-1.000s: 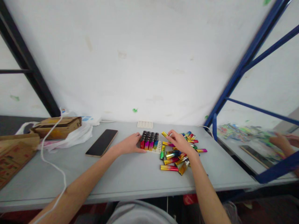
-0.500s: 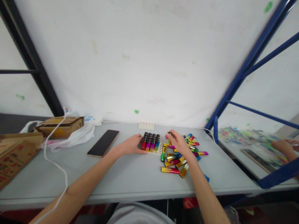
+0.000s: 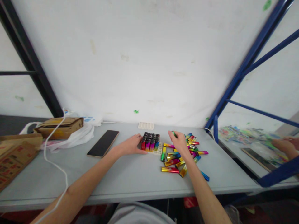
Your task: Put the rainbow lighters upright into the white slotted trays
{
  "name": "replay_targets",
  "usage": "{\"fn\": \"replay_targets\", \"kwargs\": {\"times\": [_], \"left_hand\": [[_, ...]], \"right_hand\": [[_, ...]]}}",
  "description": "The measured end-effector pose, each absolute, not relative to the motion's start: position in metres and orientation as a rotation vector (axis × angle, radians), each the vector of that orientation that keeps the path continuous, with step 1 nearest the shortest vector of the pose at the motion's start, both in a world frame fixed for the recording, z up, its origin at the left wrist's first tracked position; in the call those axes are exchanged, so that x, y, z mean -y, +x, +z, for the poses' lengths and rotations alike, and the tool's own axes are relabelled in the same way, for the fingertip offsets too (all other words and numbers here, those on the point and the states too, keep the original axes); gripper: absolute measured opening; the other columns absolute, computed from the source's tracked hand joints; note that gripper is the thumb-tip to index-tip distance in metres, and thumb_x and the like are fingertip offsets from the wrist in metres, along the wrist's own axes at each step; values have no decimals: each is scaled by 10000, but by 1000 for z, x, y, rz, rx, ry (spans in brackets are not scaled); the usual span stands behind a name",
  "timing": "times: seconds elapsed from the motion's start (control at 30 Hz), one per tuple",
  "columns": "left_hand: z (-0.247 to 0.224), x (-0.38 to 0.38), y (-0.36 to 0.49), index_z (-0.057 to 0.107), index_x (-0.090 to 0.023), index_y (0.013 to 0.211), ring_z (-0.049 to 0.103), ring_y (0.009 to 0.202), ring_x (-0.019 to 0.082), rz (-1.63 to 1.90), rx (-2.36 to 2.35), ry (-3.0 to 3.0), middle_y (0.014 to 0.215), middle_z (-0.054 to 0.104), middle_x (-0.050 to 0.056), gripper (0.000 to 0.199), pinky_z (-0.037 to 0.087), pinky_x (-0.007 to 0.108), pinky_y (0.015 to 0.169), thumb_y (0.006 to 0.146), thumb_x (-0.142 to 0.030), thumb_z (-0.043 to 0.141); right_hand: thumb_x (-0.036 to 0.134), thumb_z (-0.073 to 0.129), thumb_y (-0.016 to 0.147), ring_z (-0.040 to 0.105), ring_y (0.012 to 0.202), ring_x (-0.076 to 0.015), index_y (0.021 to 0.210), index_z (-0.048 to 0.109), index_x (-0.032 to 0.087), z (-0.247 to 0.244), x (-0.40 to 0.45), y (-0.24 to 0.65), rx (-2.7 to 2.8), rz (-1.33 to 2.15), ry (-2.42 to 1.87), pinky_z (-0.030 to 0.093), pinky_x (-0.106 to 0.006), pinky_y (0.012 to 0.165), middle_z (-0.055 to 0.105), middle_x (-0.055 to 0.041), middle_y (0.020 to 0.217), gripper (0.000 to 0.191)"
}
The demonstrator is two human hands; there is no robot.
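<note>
Lighters with black tops and shiny coloured bodies [image 3: 150, 142] stand upright in rows in a white lighter tray [image 3: 159, 150], whose bare cups show on the right side. My left hand [image 3: 133, 144] braces the tray's left end, thumb at the front and fingers at the back. Just right of the tray, my right hand [image 3: 179, 140] is closed on a lighter [image 3: 174, 133]; only a green and dark bit shows between the fingers. Beneath and around that hand lies a loose pile of metallic lighters [image 3: 173, 162], in gold, red, green, blue and purple.
A second white tray [image 3: 146, 125] lies by the wall. To the left are a phone [image 3: 103, 143], cardboard boxes [image 3: 60, 127], a plastic bag [image 3: 81, 137] and a white cable [image 3: 56, 165]. A blue metal frame [image 3: 235, 84] stands right; beyond it is another person's hand [image 3: 283, 147].
My right hand has risen slightly and turned with the lighter, showing less of it. My left hand and the tray stay in place.
</note>
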State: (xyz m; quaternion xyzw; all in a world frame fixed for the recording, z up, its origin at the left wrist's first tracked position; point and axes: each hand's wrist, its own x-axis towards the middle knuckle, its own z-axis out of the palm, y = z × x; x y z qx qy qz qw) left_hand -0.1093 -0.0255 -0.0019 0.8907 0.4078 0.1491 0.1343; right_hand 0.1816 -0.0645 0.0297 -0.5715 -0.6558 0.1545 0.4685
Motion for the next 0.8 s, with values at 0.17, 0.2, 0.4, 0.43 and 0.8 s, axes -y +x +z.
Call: {"fn": "replay_targets", "kwargs": {"times": [0.17,0.2,0.4,0.43,0.8], "left_hand": [[-3,25,-110,677,-201,1081,662,1038,326,462,-1166,2567,1098,677,113,600,548,424,968,769,-704,780],[-2,26,-110,677,-202,1081,664,1038,326,462,-1168,2564,1100,679,113,597,549,425,970,768,-699,783],[2,29,-108,672,-191,1064,676,1061,340,430,-1186,2569,1100,680,117,592,548,422,983,761,-685,790],[3,29,-108,672,-189,1065,677,1068,344,430,-1187,2568,1108,682,119,594,548,424,988,759,-684,791],[1,27,-108,658,-194,1053,673,1059,355,429,-1192,2561,1103,668,124,598,548,447,989,754,-696,784]], "right_hand": [[538,454,847,313,550,-131,573,303,262,27,64,182,1659,332,-1409,215,-305,564,301,47,529,417],[518,453,846,318,554,-132,580,308,260,27,64,182,1677,327,-1410,215,-306,568,309,48,531,397],[577,476,928,323,587,-138,614,338,247,26,66,180,1749,280,-1402,232,-306,584,326,52,551,476],[602,479,938,318,590,-138,611,335,247,26,66,180,1756,278,-1399,232,-306,584,315,54,550,504],[419,514,914,334,587,-147,621,380,251,23,65,180,1809,229,-1407,245,-302,588,345,51,560,364]]}}
